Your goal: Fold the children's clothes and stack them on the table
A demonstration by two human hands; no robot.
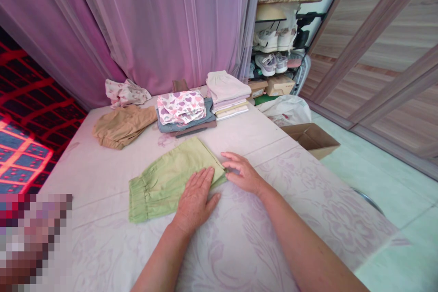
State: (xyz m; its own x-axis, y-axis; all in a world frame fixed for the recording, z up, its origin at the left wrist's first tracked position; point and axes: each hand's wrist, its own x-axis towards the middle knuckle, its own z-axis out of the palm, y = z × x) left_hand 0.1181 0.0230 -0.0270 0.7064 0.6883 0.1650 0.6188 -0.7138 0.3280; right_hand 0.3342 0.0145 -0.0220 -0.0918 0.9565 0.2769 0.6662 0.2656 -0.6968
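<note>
A light green pair of elastic-waist trousers lies folded lengthwise on the bed, its gathered waistband toward the left and the leg ends toward the right. My left hand rests flat on the fabric near the leg ends, fingers stretched out and thumb apart. At the hem edge is my right hand, its fingers spread and slightly bent, with the fingertips at the cloth's corner. No cloth shows gripped between those fingers.
Behind lie brown trousers, a crumpled floral garment, a stack topped by heart-print cloth, and a pale folded stack. A cardboard box stands beyond the bed's right edge, near a shoe rack. A pixelated area covers the lower left.
</note>
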